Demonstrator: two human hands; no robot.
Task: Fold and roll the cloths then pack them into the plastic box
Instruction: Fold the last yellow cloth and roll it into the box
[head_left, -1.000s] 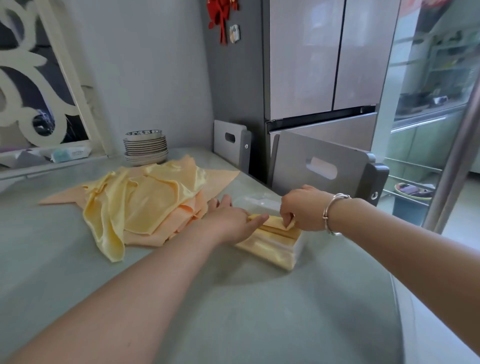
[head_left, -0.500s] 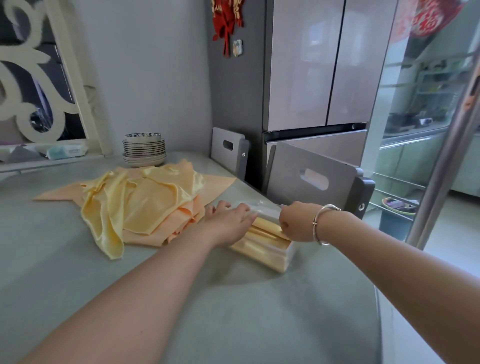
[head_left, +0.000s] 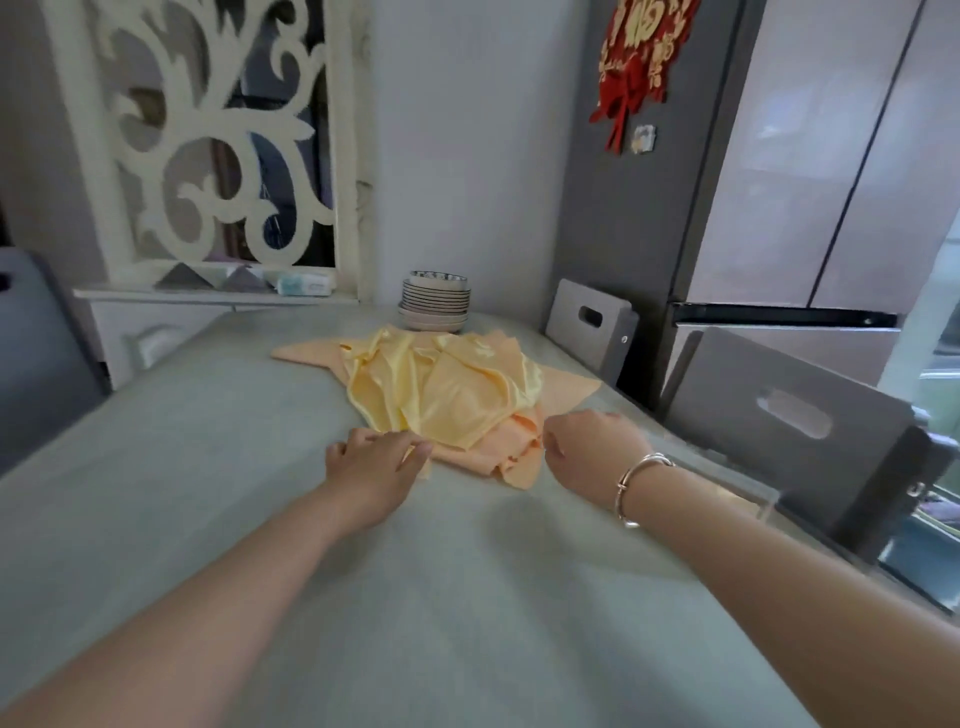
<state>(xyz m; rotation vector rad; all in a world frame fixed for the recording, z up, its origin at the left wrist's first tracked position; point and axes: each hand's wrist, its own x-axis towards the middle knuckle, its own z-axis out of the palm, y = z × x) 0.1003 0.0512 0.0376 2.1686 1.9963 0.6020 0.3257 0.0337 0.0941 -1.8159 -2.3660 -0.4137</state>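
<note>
Grey-green tabletop (head_left: 218, 467): left hand (head_left: 375, 466) flat, pressing cloth pile (head_left: 447, 400); right hand (head_left: 589, 449) curled, grip unclear. Next: pull one cloth free, fold.

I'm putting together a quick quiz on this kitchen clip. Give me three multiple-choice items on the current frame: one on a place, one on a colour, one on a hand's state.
1. Where does the plate stack stand?
A. beyond the cloths, by the wall
B. at the table's near edge
C. on the fridge

2. What colour are the top cloths in the pile?
A. blue
B. pale yellow
C. green

3. How is the left hand?
A. in a fist in the air
B. lying on the pile's near edge, fingers fairly straight
C. lifting a plate

Answers:
1 A: the stack sits behind the pile, next to the white wall.
2 B: the upper cloths are pale yellow, over peach ones.
3 B: its fingers reach onto the near cloth edge, the palm low over the table.
</note>
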